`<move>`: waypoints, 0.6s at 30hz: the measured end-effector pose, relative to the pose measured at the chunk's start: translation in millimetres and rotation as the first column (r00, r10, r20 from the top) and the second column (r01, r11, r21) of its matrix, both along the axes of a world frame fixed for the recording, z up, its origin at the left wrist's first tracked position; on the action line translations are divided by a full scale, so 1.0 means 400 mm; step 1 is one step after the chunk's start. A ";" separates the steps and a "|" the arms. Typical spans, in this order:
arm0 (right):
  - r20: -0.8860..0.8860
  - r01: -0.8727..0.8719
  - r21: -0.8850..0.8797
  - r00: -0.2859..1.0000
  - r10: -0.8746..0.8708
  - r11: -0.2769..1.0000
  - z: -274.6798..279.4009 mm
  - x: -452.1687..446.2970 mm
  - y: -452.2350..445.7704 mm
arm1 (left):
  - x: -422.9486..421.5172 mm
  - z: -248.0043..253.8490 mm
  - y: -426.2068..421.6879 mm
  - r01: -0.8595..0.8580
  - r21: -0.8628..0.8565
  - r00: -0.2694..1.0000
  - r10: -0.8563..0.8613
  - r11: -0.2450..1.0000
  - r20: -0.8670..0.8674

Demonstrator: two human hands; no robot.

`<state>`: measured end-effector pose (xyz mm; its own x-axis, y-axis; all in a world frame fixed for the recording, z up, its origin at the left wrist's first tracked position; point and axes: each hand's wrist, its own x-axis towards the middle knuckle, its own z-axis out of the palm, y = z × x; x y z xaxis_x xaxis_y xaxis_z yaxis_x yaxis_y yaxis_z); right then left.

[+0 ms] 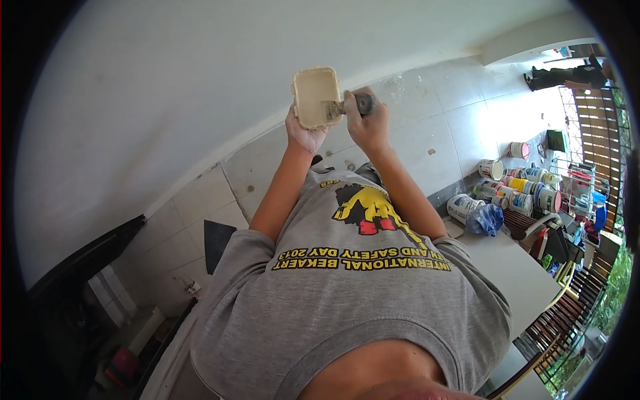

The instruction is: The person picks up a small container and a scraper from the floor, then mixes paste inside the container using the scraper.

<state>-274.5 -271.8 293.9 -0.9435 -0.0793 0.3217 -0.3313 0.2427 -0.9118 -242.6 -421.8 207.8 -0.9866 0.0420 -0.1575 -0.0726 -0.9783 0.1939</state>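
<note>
A square cream tub (316,90) with a crusted rim is held up in front of me, near the white wall. My left hand (307,135) is wrapped round its near-left side from below, with pale smears on the skin. In my right hand (369,120) is a brush (334,110) with a dark round handle end. Its bristles lie inside the tub at the right edge, over the pale stuff in it. The fingers of my right hand are closed round the handle.
The white wall (167,80) runs along the left and top. Paint buckets (520,185), a blue plastic bag (485,220) and a pale table top (507,273) are at the right. A person (573,77) in dark clothes is at the far upper right.
</note>
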 end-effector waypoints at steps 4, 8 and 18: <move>-0.059 0.030 -0.040 0.998 -0.033 0.999 0.017 0.016 -0.012 | -0.011 0.020 -0.001 -0.015 -0.006 0.998 0.015 1.000 0.055; -0.010 0.012 0.029 1.000 -0.012 0.999 0.032 -0.003 0.000 | -0.023 -0.003 -0.007 0.019 -0.003 1.000 -0.019 1.000 0.015; 0.008 -0.015 0.039 1.000 0.015 0.999 0.031 0.012 -0.002 | -0.019 0.017 -0.006 -0.001 -0.070 1.000 0.003 0.998 0.023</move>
<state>-269.7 -272.7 306.1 -0.9445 -0.1061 0.3110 -0.3284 0.2735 -0.9041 -250.1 -424.3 214.7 -0.9828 0.0279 -0.1827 -0.0757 -0.9627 0.2598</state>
